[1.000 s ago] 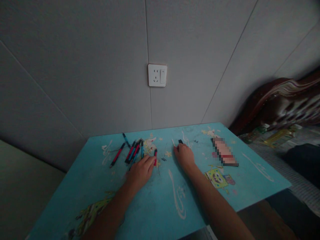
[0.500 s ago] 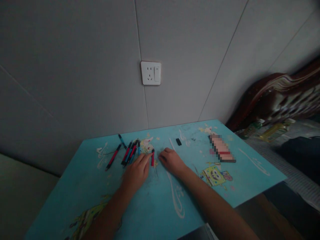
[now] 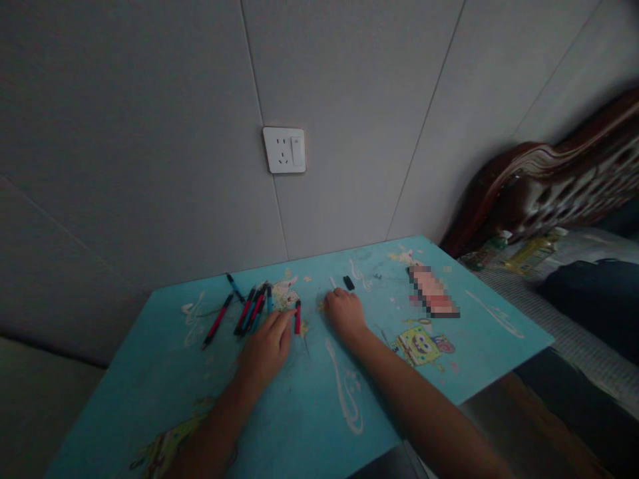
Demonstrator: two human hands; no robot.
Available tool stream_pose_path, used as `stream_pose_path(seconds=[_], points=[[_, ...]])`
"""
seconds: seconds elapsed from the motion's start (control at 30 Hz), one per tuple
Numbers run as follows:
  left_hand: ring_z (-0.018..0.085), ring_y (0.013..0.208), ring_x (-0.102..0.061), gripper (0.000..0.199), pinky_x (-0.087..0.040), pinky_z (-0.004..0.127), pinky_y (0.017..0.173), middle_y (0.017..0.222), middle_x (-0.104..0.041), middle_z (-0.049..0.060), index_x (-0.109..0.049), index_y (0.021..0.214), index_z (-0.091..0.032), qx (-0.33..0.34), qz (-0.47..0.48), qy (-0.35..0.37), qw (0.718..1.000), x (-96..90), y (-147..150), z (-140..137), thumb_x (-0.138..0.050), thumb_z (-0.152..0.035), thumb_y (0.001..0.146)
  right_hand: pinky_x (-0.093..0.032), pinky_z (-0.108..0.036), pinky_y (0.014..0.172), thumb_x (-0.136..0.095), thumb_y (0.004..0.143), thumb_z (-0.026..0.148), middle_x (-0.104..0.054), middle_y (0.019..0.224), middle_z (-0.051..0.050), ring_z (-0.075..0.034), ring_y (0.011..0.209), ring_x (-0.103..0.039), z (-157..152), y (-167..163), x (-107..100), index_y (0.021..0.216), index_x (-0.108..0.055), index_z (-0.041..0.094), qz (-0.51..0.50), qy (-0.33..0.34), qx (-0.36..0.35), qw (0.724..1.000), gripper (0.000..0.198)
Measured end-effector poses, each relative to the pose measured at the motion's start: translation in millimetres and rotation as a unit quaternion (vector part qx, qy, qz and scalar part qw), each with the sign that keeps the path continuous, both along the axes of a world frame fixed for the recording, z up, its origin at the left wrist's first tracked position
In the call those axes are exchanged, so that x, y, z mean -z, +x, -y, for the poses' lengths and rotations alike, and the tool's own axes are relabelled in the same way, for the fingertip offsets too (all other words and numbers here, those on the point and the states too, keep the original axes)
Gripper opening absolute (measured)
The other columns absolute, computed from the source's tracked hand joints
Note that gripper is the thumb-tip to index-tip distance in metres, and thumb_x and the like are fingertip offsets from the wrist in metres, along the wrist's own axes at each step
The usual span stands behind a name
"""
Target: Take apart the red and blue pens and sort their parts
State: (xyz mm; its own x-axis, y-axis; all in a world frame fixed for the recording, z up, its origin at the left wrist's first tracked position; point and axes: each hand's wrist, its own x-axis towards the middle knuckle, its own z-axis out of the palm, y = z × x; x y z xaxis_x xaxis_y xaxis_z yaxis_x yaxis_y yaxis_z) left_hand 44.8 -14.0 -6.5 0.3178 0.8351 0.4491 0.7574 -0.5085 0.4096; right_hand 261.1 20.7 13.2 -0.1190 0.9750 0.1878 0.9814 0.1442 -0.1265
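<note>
On the light-blue table, my left hand (image 3: 267, 347) lies with its fingers stretched out, its fingertips beside a short red pen barrel (image 3: 298, 319) with a dark end. Whether they touch it I cannot tell. My right hand (image 3: 345, 313) rests palm down with curled fingers, and what they may hold is hidden. A thin white stick (image 3: 333, 283) shows just beyond its knuckles. Small black pieces (image 3: 348, 283) lie past that hand. Left of centre is a cluster of red and blue pens (image 3: 251, 309), with a red pen (image 3: 217, 322) and a blue pen (image 3: 234, 287) apart from it.
A pixelated pinkish, dark-edged flat object (image 3: 433, 293) lies on the right part of the cartoon-printed table (image 3: 309, 426). Behind stands a grey wall with a socket (image 3: 284, 150). Right of the table are bottles (image 3: 534, 253) and a carved dark headboard (image 3: 499, 179).
The view has shifted slightly, moving the scene leftward. My right hand has moved a little right and forward across the table, covering more of the white stick. My left hand stays by the red barrel.
</note>
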Motion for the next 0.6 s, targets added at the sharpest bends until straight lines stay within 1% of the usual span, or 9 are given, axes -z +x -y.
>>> stream_pose_path(seconds=[0.1,0.13,0.2,0.23,0.3,0.4,0.43,0.5,0.6], points=[[0.023,0.114,-0.06,0.034,-0.048,0.039,0.099,0.121,-0.064,0.008,-0.057,0.128,-0.025,0.025,0.074,-0.012,0.997,-2.5,0.8,-0.1,-0.041,-0.023,0.098,-0.041,-0.033,0.084,-0.043,0.099,0.03,-0.066,0.096,-0.012,-0.021,0.091,-0.062,1.4,2.8,-2.4,0.096,-0.068,0.016,-0.033,0.025,0.003,0.999,0.029],[0.023,0.114,-0.06,0.033,-0.047,0.039,0.099,0.121,-0.064,0.008,-0.058,0.127,-0.026,0.027,0.109,-0.022,0.993,-3.8,1.2,0.0,-0.042,-0.025,0.098,-0.042,-0.033,0.084,-0.042,0.1,0.03,-0.066,0.095,-0.012,-0.021,0.09,-0.062,2.8,4.1,-3.9,0.098,-0.068,0.016,-0.06,0.04,-0.003,0.997,0.029],[0.022,0.106,-0.065,0.03,-0.05,0.037,0.094,0.116,-0.067,0.007,-0.059,0.124,-0.025,0.014,0.203,-0.055,0.978,-7.0,3.1,0.3,-0.046,-0.029,0.098,-0.043,-0.031,0.085,-0.041,0.1,0.031,-0.066,0.096,-0.011,-0.02,0.091,-0.062,7.1,6.2,-7.9,0.101,-0.068,0.017,-0.137,0.073,-0.035,0.987,0.03],[0.022,0.1,-0.067,0.028,-0.052,0.036,0.089,0.112,-0.068,0.007,-0.059,0.121,-0.025,0.005,0.263,-0.076,0.962,-8.7,4.6,0.6,-0.048,-0.032,0.097,-0.044,-0.031,0.086,-0.041,0.101,0.031,-0.066,0.096,-0.01,-0.02,0.091,-0.062,10.0,6.4,-10.2,0.103,-0.068,0.017,-0.181,0.083,-0.065,0.978,0.03],[0.021,0.092,-0.069,0.024,-0.054,0.034,0.082,0.104,-0.071,0.007,-0.058,0.115,-0.022,-0.005,0.396,-0.112,0.911,-12.3,8.6,1.4,-0.052,-0.035,0.095,-0.045,-0.03,0.086,-0.042,0.1,0.032,-0.067,0.098,-0.01,-0.019,0.091,-0.062,17.5,3.4,-14.5,0.11,-0.066,0.017,-0.269,0.081,-0.144,0.949,0.029],[0.02,0.092,-0.069,0.023,-0.053,0.033,0.084,0.099,-0.071,0.006,-0.054,0.105,-0.021,0.007,0.538,-0.148,0.83,-16.0,14.9,3.2,-0.06,-0.037,0.091,-0.048,-0.031,0.086,-0.052,0.096,0.035,-0.068,0.107,-0.009,-0.018,0.093,-0.063,31.0,-8.3,-19.2,0.127,-0.058,0.02,-0.365,0.037,-0.27,0.89,0.034],[0.02,0.092,-0.069,0.024,-0.052,0.033,0.085,0.098,-0.071,0.005,-0.053,0.103,-0.021,0.008,0.562,-0.158,0.811,-16.3,16.6,4.0,-0.062,-0.038,0.09,-0.049,-0.031,0.086,-0.055,0.095,0.035,-0.068,0.111,-0.008,-0.018,0.095,-0.063,35.0,-12.6,-20.2,0.13,-0.056,0.021,-0.386,0.022,-0.296,0.873,0.038],[0.018,0.085,-0.069,0.025,-0.052,0.031,0.081,0.093,-0.071,0.003,-0.052,0.099,-0.021,0.007,0.58,-0.181,0.794,-15.7,19.7,5.8,-0.065,-0.039,0.088,-0.05,-0.031,0.085,-0.057,0.093,0.035,-0.068,0.114,-0.007,-0.018,0.094,-0.064,40.2,-18.9,-21.4,0.129,-0.057,0.023,-0.42,0.007,-0.308,0.853,0.037],[0.014,0.072,-0.066,0.026,-0.051,0.025,0.069,0.08,-0.068,0.001,-0.053,0.091,-0.019,0.021,0.557,-0.221,0.8,-12.8,25.7,9.8,-0.064,-0.042,0.088,-0.05,-0.03,0.077,-0.059,0.092,0.035,-0.071,0.101,-0.006,-0.017,0.084,-0.064,40.5,-18.8,-22.6,0.111,-0.067,0.023,-0.483,0.011,-0.25,0.839,0.024]])
